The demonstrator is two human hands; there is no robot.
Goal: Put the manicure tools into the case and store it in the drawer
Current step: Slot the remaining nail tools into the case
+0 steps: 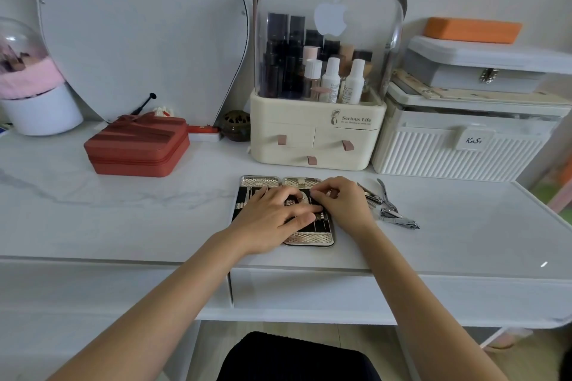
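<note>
Steel tool (301, 195) pinched in my right hand (342, 204): I'd slide it under its strap while my flat left hand (272, 215) steadies the case (309, 238), clippers (387, 204) waiting at three o'clock.

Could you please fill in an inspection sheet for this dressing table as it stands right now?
Surface: white marble-look tabletop; drawer under it is shut.
Job's things: open manicure case lies flat at the front edge; loose nail clippers and nippers lie right of it.
Clutter: red zip case, cosmetics organiser, ribbed white box, grey box.
Hands: left hand rests flat on the case; right hand pinches something small over it.
Cables: nothing seen.
Surroundings: mirror, white wall.
</note>
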